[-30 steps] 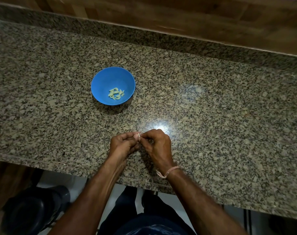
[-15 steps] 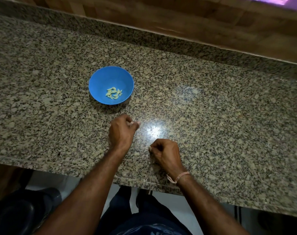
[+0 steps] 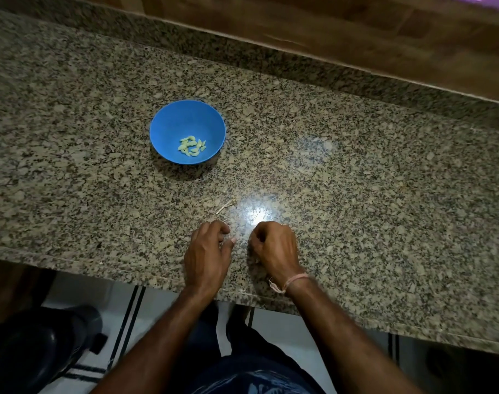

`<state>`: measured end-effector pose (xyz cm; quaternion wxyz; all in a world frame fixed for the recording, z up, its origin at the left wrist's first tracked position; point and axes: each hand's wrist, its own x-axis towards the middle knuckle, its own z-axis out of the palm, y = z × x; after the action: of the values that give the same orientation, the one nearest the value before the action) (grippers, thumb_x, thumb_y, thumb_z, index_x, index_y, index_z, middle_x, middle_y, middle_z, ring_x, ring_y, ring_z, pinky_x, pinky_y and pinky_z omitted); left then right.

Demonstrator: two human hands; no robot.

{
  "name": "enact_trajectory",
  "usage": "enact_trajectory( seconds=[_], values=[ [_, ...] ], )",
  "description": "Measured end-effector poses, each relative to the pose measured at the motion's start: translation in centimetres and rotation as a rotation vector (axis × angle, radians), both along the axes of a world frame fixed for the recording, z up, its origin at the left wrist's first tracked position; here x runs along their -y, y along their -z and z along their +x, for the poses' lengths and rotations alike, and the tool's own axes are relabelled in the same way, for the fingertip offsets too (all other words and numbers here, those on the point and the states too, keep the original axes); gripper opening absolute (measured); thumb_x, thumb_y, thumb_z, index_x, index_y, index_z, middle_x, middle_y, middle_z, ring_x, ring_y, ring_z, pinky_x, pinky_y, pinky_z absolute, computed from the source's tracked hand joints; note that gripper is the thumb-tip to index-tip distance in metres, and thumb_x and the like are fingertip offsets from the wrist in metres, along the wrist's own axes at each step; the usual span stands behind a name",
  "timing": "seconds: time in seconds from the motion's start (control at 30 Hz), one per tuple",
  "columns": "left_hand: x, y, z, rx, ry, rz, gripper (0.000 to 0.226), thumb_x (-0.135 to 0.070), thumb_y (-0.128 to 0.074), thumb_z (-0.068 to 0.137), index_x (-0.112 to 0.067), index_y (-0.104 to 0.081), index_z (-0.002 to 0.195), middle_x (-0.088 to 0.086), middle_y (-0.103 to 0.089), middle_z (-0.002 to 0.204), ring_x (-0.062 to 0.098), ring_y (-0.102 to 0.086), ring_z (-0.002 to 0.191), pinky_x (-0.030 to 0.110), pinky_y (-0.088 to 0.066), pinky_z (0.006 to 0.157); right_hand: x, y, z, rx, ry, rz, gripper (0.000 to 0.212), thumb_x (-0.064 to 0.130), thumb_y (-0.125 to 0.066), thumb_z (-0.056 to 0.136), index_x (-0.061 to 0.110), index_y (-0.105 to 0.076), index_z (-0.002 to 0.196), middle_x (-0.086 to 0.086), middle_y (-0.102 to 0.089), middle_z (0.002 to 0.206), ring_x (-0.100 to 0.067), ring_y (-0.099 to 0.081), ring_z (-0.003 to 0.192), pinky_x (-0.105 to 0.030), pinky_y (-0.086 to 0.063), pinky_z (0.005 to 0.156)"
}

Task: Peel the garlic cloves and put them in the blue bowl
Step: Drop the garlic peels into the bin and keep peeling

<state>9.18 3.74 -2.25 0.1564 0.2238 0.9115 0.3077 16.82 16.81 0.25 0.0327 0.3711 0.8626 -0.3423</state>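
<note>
I have one view only, worn on the head: it looks forward and steeply down over the granite counter [image 3: 356, 172], close above both hands near its front edge.

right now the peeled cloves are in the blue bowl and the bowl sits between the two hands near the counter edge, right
Not quite. The peeled cloves are in the blue bowl, but the head view shows the bowl farther back on the counter, beyond the left hand and right hand and apart from both, not between them. Only the hands are near the counter edge.
</note>
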Motion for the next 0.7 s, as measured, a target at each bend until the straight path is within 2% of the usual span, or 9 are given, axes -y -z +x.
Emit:
enact_trajectory(
  seconds=[0.13, 0.2, 0.27, 0.3, 0.37, 0.43, 0.5, 0.63, 0.7],
  values=[
    [-0.3, -0.2, 0.3, 0.022, -0.023, 0.001, 0.007, -0.027, -0.072, 0.096, -0.030, -0.068, 0.100, -0.017, -0.060, 0.094, 0.006, -0.054, 0.085, 0.017, -0.029, 0.058, 1.3, -0.1, -0.2, 0.025, -0.078, 0.150, 0.025, -0.004, -0.055, 0.097, 0.013, -0.064, 0.081, 0.000, -0.062, 0.073, -0.018, -0.062, 0.067, -0.037, -0.059, 0.068],
    [-0.7, -0.5, 0.5, 0.085, -0.047, 0.018, 0.004, -0.026, -0.070, 0.098, -0.029, -0.072, 0.100, -0.017, -0.064, 0.093, 0.006, -0.059, 0.082, 0.019, -0.033, 0.058, 1.4, 0.0, -0.1, 0.000, -0.073, 0.131, 0.022, 0.001, -0.058, 0.099, 0.013, -0.067, 0.083, 0.000, -0.064, 0.074, -0.017, -0.063, 0.067, -0.033, -0.059, 0.067],
    [-1.2, -0.8, 0.5, 0.205, -0.092, 0.050, 0.005, -0.029, -0.070, 0.098, -0.026, -0.074, 0.098, -0.015, -0.068, 0.089, 0.008, -0.064, 0.080, 0.021, -0.040, 0.059, 0.6, 0.0, 0.1, -0.083, 0.063, -0.138, 0.010, 0.007, -0.070, 0.095, 0.010, -0.074, 0.087, 0.001, -0.072, 0.078, -0.013, -0.069, 0.069, -0.021, -0.058, 0.066],
    [-1.4, -0.8, 0.5, 0.281, -0.120, 0.082, 0.008, -0.031, -0.070, 0.098, -0.025, -0.074, 0.094, -0.013, -0.071, 0.087, 0.010, -0.066, 0.079, 0.023, -0.044, 0.061, 0.1, -0.1, 0.2, -0.142, 0.149, -0.330, 0.004, 0.010, -0.076, 0.092, 0.008, -0.077, 0.089, -0.001, -0.076, 0.081, -0.015, -0.073, 0.072, -0.023, -0.060, 0.068],
    [-1.5, -0.7, 0.1, 0.429, -0.185, 0.178, 0.016, -0.032, -0.072, 0.097, -0.023, -0.075, 0.085, -0.008, -0.074, 0.079, 0.017, -0.070, 0.077, 0.032, -0.054, 0.065, -0.5, -0.3, 0.5, -0.235, 0.312, -0.654, 0.010, 0.011, -0.080, 0.089, 0.003, -0.078, 0.094, -0.013, -0.078, 0.087, -0.026, -0.075, 0.074, -0.044, -0.065, 0.077],
    [-1.4, -0.6, -0.2, 0.518, -0.204, 0.234, 0.018, -0.033, -0.072, 0.097, -0.023, -0.075, 0.082, -0.005, -0.075, 0.076, 0.022, -0.072, 0.078, 0.042, -0.059, 0.071, -0.5, -0.5, 0.8, -0.287, 0.389, -0.812, 0.013, 0.007, -0.079, 0.089, -0.002, -0.076, 0.097, -0.025, -0.076, 0.090, -0.032, -0.069, 0.072, -0.056, -0.060, 0.080],
    [-1.3, -0.9, -0.4, 0.530, -0.162, 0.243, 0.017, -0.033, -0.070, 0.097, -0.024, -0.075, 0.085, -0.005, -0.076, 0.080, 0.020, -0.074, 0.081, 0.042, -0.060, 0.075, -0.4, -0.5, 0.9, -0.304, 0.400, -0.823, 0.014, 0.006, -0.079, 0.089, -0.003, -0.075, 0.098, -0.024, -0.076, 0.090, -0.033, -0.071, 0.075, -0.052, -0.061, 0.079],
    [-1.6, -1.7, -0.7, 0.451, -0.063, 0.193, 0.014, -0.031, -0.069, 0.099, -0.023, -0.073, 0.088, -0.006, -0.074, 0.084, 0.014, -0.070, 0.084, 0.035, -0.056, 0.076, -0.7, -0.2, 1.3, -0.300, 0.380, -0.732, 0.017, 0.013, -0.083, 0.086, 0.000, -0.076, 0.094, -0.013, -0.078, 0.086, -0.023, -0.074, 0.075, -0.036, -0.062, 0.068],
    [-1.8, -1.7, -0.8, 0.509, -0.081, 0.186, 0.017, -0.028, -0.069, 0.098, -0.020, -0.074, 0.084, -0.001, -0.074, 0.081, 0.017, -0.070, 0.081, 0.035, -0.055, 0.075, -0.6, -0.1, 1.3, -0.294, 0.326, -0.635, 0.015, 0.017, -0.084, 0.086, 0.005, -0.077, 0.089, -0.006, -0.078, 0.081, -0.016, -0.074, 0.071, -0.029, -0.058, 0.063]
  ],
)
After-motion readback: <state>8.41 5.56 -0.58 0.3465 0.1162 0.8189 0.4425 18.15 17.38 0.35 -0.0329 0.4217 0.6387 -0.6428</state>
